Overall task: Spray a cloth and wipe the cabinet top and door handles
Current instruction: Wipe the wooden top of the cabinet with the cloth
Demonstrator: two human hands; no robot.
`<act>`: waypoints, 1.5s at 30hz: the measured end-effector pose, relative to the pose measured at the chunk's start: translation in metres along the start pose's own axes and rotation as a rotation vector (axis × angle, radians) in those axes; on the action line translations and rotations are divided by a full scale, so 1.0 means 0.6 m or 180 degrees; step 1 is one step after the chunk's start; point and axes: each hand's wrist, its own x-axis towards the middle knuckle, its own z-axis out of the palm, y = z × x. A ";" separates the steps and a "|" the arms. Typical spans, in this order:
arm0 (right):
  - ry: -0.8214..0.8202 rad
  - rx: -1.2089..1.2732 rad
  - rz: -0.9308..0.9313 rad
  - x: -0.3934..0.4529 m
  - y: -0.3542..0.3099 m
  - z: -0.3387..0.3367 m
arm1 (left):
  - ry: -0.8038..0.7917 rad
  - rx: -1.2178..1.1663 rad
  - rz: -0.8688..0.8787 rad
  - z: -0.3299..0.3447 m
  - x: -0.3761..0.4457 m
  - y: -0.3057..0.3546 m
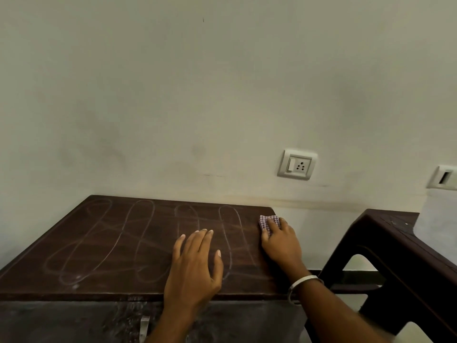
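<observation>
The dark brown cabinet top point(106, 243) fills the lower left and shows long looping wipe streaks. My right hand point(282, 241) presses a small checked red-and-white cloth point(265, 220) flat near the top's far right corner; fingers cover most of the cloth. My left hand point(195, 266) rests palm down on the top near its front edge, fingers spread, holding nothing. A pale door handle point(144, 325) shows on the cabinet front below the edge. No spray bottle is in view.
A dark brown plastic stool or chair point(400, 256) stands close to the right of the cabinet. A wall socket with switch point(297, 164) sits above the cabinet's right end, another plate point(444, 177) at the far right. The wall runs directly behind the cabinet.
</observation>
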 end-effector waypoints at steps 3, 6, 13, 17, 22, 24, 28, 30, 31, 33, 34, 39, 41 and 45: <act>-0.0034 0.0022 -0.0109 -0.017 -0.021 0.007 | 0.0017 -0.0001 -0.0004 0.000 0.000 0.001; -0.0100 0.0063 -0.0242 -0.035 -0.036 0.013 | 0.0016 -0.0002 -0.0005 -0.001 0.000 0.002; 0.0035 0.0066 -0.0215 -0.046 -0.006 0.000 | 0.0042 -0.0142 0.0053 -0.003 -0.001 -0.005; 0.0147 0.0065 0.0006 -0.055 0.015 -0.009 | 0.0028 -0.0154 0.0135 -0.008 -0.005 -0.013; 0.0140 0.0107 -0.0006 -0.092 -0.012 -0.009 | 0.0025 -0.0097 0.0129 -0.008 -0.006 -0.013; 0.0095 0.0123 -0.0136 -0.110 -0.021 -0.007 | 0.0022 -0.0070 0.0137 -0.007 -0.005 -0.013; 0.0012 0.0181 -0.0246 -0.139 -0.015 -0.015 | -0.0011 -0.0039 0.0132 -0.009 -0.006 -0.011; 0.0039 0.0179 -0.0181 -0.143 -0.002 -0.022 | -0.0017 -0.0048 0.0143 -0.009 -0.007 -0.012; 0.0088 0.0185 -0.0132 -0.143 0.006 -0.026 | -0.0014 -0.0051 0.0147 -0.010 -0.008 -0.013; 0.0209 0.0173 -0.0041 -0.144 0.022 -0.033 | 0.0005 -0.0038 0.0146 -0.012 -0.009 -0.015; 0.0249 0.0169 0.0004 -0.144 0.029 -0.036 | 0.0004 -0.0038 0.0136 -0.013 -0.009 -0.015; 0.0370 0.0174 0.0144 -0.147 0.030 -0.034 | -0.0054 -0.0002 0.0129 -0.015 -0.009 -0.014; 0.0348 0.0140 0.0126 -0.153 0.021 -0.029 | -0.0081 0.0002 0.0145 -0.015 -0.009 -0.012; 0.0244 0.0083 -0.0057 -0.169 0.009 -0.023 | -0.0076 -0.0014 0.0154 -0.015 -0.009 -0.012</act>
